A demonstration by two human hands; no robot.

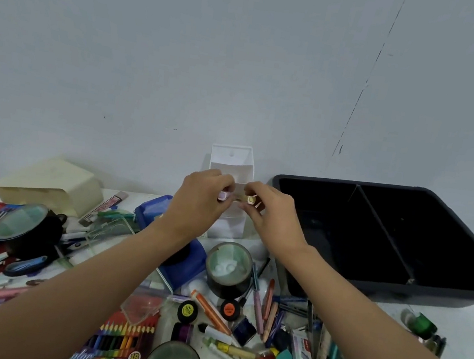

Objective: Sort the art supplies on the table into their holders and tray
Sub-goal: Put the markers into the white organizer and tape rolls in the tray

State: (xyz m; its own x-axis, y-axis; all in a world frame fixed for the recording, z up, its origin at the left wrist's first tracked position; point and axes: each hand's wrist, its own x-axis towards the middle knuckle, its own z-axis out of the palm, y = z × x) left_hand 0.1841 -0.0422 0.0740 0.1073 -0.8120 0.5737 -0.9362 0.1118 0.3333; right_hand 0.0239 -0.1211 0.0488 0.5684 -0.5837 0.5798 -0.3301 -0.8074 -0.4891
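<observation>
Both my hands are raised in front of a white holder (pixel 233 160) that stands against the wall. My left hand (pixel 200 201) pinches a small pink-capped item (pixel 223 196). My right hand (pixel 268 211) pinches a small yellow-capped item (pixel 250 200). The two items sit close together between my fingertips, just over the holder's front compartment. A black divided tray (pixel 398 238) stands to the right. Loose art supplies cover the table (pixel 471 322) below my arms.
A cream box (pixel 52 187) sits at the back left beside a magnifying glass (pixel 21 223). A roll of dark tape (pixel 229 265), small paint pots (pixel 187 311), a coloured pencil box (pixel 118 342), a blue hole punch (pixel 184 260) and several pens lie in the middle.
</observation>
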